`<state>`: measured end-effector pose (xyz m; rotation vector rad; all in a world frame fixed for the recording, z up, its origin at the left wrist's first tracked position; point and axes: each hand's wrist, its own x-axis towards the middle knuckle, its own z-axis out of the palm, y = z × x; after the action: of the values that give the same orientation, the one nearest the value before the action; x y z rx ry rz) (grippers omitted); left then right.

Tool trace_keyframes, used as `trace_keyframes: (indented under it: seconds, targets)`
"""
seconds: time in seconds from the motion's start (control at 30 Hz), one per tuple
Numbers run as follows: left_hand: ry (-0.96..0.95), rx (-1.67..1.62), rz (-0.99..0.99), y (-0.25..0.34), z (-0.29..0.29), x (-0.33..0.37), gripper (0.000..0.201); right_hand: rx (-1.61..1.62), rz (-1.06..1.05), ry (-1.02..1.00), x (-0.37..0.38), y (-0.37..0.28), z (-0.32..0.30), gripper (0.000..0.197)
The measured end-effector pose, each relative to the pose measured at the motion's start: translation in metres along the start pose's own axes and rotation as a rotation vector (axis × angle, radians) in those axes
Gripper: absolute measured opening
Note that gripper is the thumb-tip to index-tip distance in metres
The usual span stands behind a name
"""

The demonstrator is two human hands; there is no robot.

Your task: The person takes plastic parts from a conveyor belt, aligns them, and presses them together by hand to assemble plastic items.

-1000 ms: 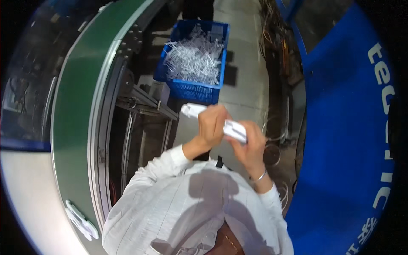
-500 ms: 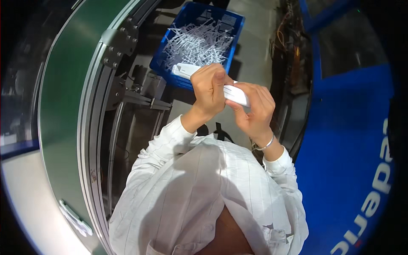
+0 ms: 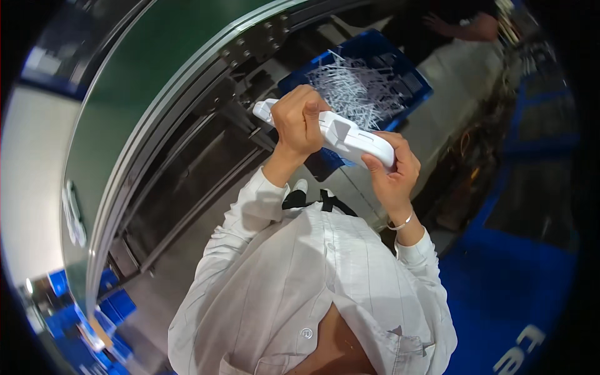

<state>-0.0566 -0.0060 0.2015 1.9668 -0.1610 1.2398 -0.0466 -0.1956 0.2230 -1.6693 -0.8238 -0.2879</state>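
Note:
Both my hands are closed on one long white plastic housing, held in the air in front of me. My left hand [image 3: 297, 122] wraps around it nearer its left end, with the thumb up. My right hand [image 3: 397, 172] grips the rounded right end, thumb below and fingers over the far side. Between the hands the plastic housing [image 3: 350, 139] shows a recess and a slot; my left fingers hide part of it. Behind and below it is a blue crate [image 3: 417, 100] heaped with thin white plastic strips [image 3: 353, 87].
A green conveyor belt [image 3: 150, 59] with a metal rail curves along my left. A similar white part [image 3: 73, 215] lies on it. Blue bins [image 3: 119, 306] are at lower left, a blue panel [image 3: 494, 275] at right. Another person's hand [image 3: 440, 25] shows at far right.
My view has turned, so the crate now appears farther right. My hands have moved apart along the white housing, baring more of its middle. Another person's arm has come into view.

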Motion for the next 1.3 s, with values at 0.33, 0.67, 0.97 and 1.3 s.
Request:
trace_keyframes:
  seconds: [0.33, 0.67, 0.97, 1.3]
  targets:
    - [0.095, 0.342, 0.027, 0.059, -0.014, -0.005, 0.043, -0.2, -0.334, -0.353, 0.032, -0.017, -0.034, 0.032]
    - [0.142, 0.783, 0.08, 0.096, -0.067, -0.037, 0.048, 0.159, -0.479, -0.401, 0.021, -0.01, -0.015, 0.029]
    - [0.508, 0.655, -0.185, 0.102, -0.15, -0.07, 0.055, 0.443, -0.308, -0.565, 0.004, -0.034, 0.05, 0.033]
    - [0.689, 0.922, -0.328, 0.122, -0.317, -0.136, 0.046, 0.439, -0.518, -0.772, -0.035, -0.128, 0.194, 0.042]
